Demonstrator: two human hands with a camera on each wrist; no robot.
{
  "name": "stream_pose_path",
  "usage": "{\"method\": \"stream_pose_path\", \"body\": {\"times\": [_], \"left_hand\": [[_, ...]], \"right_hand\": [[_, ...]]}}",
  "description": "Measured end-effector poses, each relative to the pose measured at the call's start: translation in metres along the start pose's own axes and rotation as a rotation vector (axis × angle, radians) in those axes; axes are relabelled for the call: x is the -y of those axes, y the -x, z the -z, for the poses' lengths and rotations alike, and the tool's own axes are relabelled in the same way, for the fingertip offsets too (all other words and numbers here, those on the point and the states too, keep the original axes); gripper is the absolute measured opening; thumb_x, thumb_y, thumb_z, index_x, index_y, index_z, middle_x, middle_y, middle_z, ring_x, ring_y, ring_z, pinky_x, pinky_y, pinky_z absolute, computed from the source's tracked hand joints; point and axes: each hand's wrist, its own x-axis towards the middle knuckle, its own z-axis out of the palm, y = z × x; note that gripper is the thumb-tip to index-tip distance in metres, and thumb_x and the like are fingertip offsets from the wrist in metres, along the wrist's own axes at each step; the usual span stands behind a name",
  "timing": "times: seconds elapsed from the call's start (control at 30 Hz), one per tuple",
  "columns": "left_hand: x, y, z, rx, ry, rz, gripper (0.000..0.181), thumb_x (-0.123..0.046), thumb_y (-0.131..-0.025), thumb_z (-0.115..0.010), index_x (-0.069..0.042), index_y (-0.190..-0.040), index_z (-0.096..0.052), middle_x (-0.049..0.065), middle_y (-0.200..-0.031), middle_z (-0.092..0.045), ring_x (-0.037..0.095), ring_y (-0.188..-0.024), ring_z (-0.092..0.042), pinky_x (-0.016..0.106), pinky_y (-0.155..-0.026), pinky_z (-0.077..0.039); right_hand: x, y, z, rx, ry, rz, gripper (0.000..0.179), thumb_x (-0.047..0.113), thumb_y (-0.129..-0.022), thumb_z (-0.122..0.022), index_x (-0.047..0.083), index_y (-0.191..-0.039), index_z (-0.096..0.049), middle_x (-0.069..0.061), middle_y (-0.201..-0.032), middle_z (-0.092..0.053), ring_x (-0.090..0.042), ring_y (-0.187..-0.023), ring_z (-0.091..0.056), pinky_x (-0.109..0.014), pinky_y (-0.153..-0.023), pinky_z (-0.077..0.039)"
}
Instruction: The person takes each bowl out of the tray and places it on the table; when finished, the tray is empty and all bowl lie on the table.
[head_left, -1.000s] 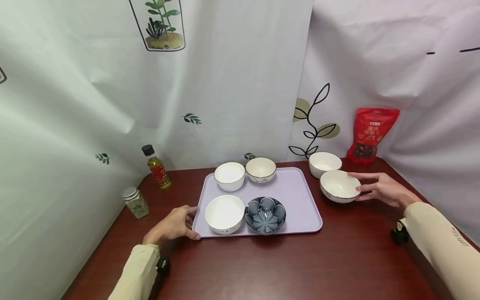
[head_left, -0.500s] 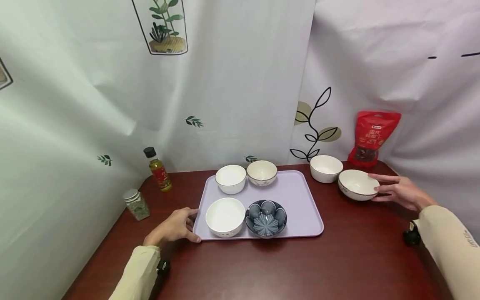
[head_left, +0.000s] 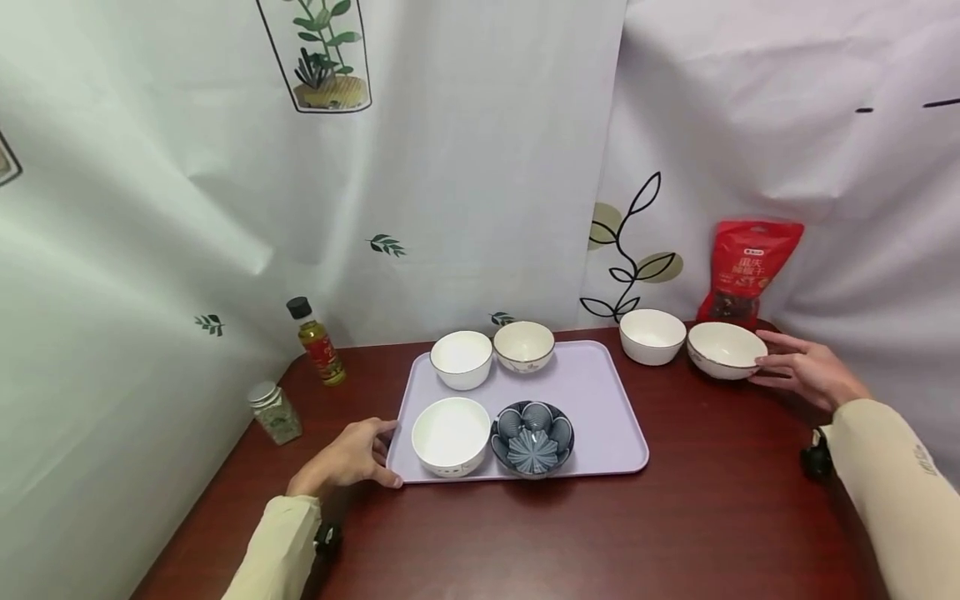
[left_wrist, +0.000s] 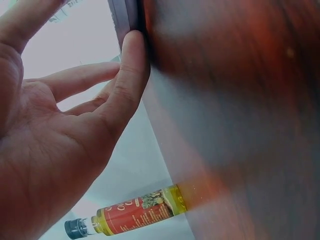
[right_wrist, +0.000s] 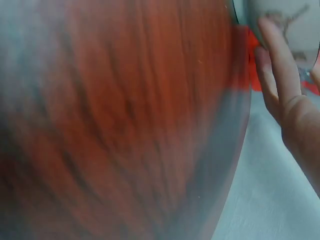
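Note:
At the back right, my right hand (head_left: pixel 806 371) holds a white bowl (head_left: pixel 726 350) with a dark rim by its right side. In the right wrist view its fingers lie along the patterned outside of this bowl (right_wrist: pixel 295 30). My left hand (head_left: pixel 345 456) touches the lilac tray (head_left: pixel 600 417) at its front left corner; in the left wrist view, a fingertip meets the tray's edge (left_wrist: pixel 122 20). On the tray stand two white bowls (head_left: pixel 450 433) (head_left: pixel 461 358), a cream bowl (head_left: pixel 524 346) and a dark blue patterned bowl (head_left: pixel 532 442).
Left of the held bowl stands another white bowl (head_left: pixel 652 337). Behind it a red packet (head_left: pixel 746 271) leans on the curtain (head_left: pixel 487 208). An oil bottle (head_left: pixel 321 346) and a glass spice jar (head_left: pixel 275 412) stand at the table's left side.
My right hand has moved the dark-rimmed white bowl to the right and then back, beside the other white bowl near the red packet. The left hand has stayed at the tray's corner.

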Motion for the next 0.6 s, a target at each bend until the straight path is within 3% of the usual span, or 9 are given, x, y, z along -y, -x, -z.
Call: {"method": "stream_pose_path", "body": {"times": [0.1, 0.17, 0.23, 0.33, 0.47, 0.6], "left_hand": [[0.001, 0.000, -0.001, -0.007, -0.001, -0.012, 0.096, -0.013, -0.061, -0.096, 0.015, -0.140, -0.047, 0.020, -0.112, -0.064, 0.021, -0.088, -0.070, 0.036, -0.076, -0.062], [0.000, -0.001, 0.000, -0.009, 0.001, -0.020, 0.096, -0.012, -0.062, -0.096, 0.014, -0.140, -0.047, 0.021, -0.111, -0.065, 0.021, -0.087, -0.069, 0.036, -0.075, -0.062], [0.000, -0.002, 0.000, -0.009, 0.004, -0.026, 0.096, -0.012, -0.062, -0.096, 0.015, -0.140, -0.047, 0.021, -0.111, -0.065, 0.021, -0.087, -0.070, 0.036, -0.075, -0.062], [0.000, -0.002, -0.001, -0.004, 0.003, -0.018, 0.096, -0.013, -0.062, -0.096, 0.014, -0.140, -0.047, 0.021, -0.111, -0.065, 0.021, -0.088, -0.070, 0.036, -0.076, -0.062], [0.000, -0.001, -0.001, -0.005, 0.000, 0.007, 0.097, -0.014, -0.061, -0.096, 0.013, -0.141, -0.047, 0.019, -0.111, -0.064, 0.021, -0.089, -0.069, 0.037, -0.077, -0.062], [0.000, 0.000, -0.001, -0.010, 0.002, 0.016, 0.096, -0.013, -0.061, -0.096, 0.013, -0.140, -0.048, 0.019, -0.110, -0.064, 0.021, -0.089, -0.069, 0.038, -0.078, -0.062]], "right_hand": [[0.002, -0.002, -0.008, -0.080, 0.119, 0.000, 0.089, 0.004, -0.097, -0.063, 0.014, -0.162, -0.004, 0.001, -0.146, -0.041, 0.007, -0.088, -0.065, -0.022, -0.080, -0.060], [0.002, -0.002, -0.014, -0.137, 0.282, -0.010, 0.098, 0.014, -0.096, -0.067, 0.001, -0.159, 0.008, -0.015, -0.161, -0.022, 0.018, -0.085, -0.055, -0.015, -0.079, -0.057], [0.004, -0.003, -0.018, -0.191, 0.444, -0.028, 0.102, 0.026, -0.096, -0.068, -0.004, -0.158, 0.007, -0.034, -0.160, -0.013, 0.024, -0.082, -0.048, -0.013, -0.079, -0.057], [0.008, -0.006, -0.021, -0.221, 0.569, -0.051, 0.105, 0.035, -0.096, -0.067, -0.007, -0.156, 0.007, -0.044, -0.157, -0.008, 0.023, -0.079, -0.047, -0.020, -0.081, -0.059], [0.014, -0.013, -0.025, -0.222, 0.572, -0.093, 0.105, 0.033, -0.096, -0.067, -0.009, -0.155, 0.008, -0.043, -0.157, -0.007, 0.017, -0.077, -0.055, -0.030, -0.086, -0.061], [0.017, -0.017, -0.026, -0.224, 0.557, -0.110, 0.104, 0.028, -0.096, -0.068, -0.011, -0.155, 0.008, -0.043, -0.157, -0.007, 0.015, -0.076, -0.058, -0.029, -0.086, -0.060]]}}
